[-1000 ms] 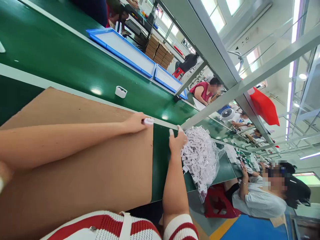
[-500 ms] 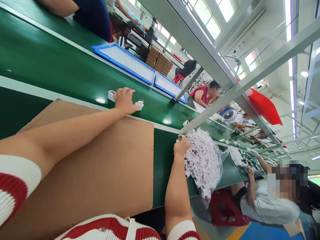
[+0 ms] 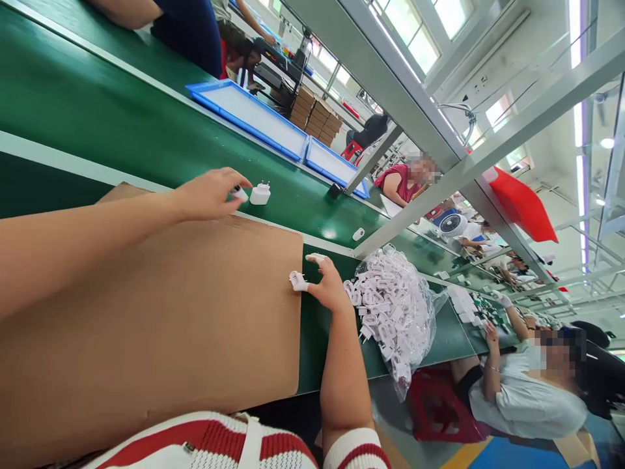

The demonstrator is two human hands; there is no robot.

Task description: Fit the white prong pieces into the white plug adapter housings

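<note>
Head view: our left hand (image 3: 208, 193) is closed around a white housing (image 3: 239, 193), thumb below and fingers above. At its 3 o'clock, just beside the fingertips, a white plug (image 3: 260, 193) stands on the green desk (image 3: 161, 143), pins up; a small sideways nudge could knock it over. The housing could slip if our pinch is only on its edge.

Our right hand (image 3: 328, 281) has thumb and fingers spread apart, with a small white piece (image 3: 297, 281) at the thumb tip, toward 9 o'clock, over the edge of the cardboard (image 3: 219, 326). With nothing opposing the thumb, we might drop it. Near 4 o'clock, the full plastic bag (image 3: 390, 306) could spill parts if our wrist catches it.

Our left fingers hide much of the housing; we can't tell whether the small piece rests on the cardboard. The left upper arm is cut off.
</note>
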